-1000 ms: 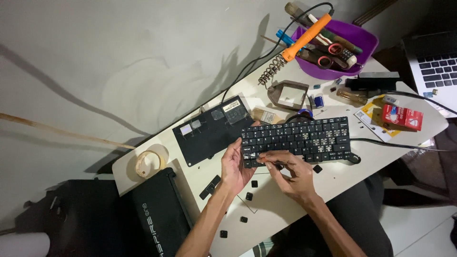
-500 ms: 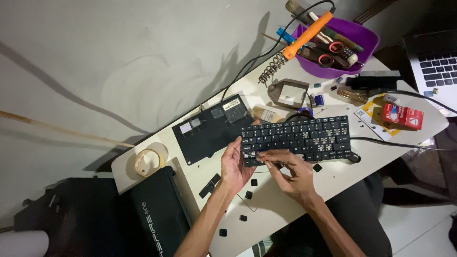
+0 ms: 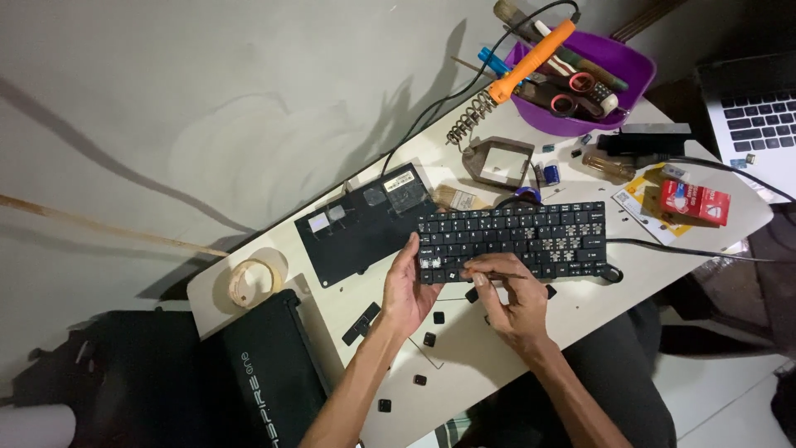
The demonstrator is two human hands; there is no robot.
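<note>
A white counter (image 3: 497, 365) is standing against a grey wall, its far right end cut off by a laptop (image 3: 759, 116) that is only partly showing. A black keyboard (image 3: 531, 236) is lying across the counter's middle. The left hand (image 3: 406, 290) is gripping its left end, fingers curled over the edge. The right hand (image 3: 514, 294) is pinching something thin over the lower keys; what it is stays hard to make out. A purple tub (image 3: 618, 62) is holding tools. A small red box (image 3: 695, 202) is lying flat on the right. Loose black keycaps (image 3: 429, 339) are sitting near the wrists.
</note>
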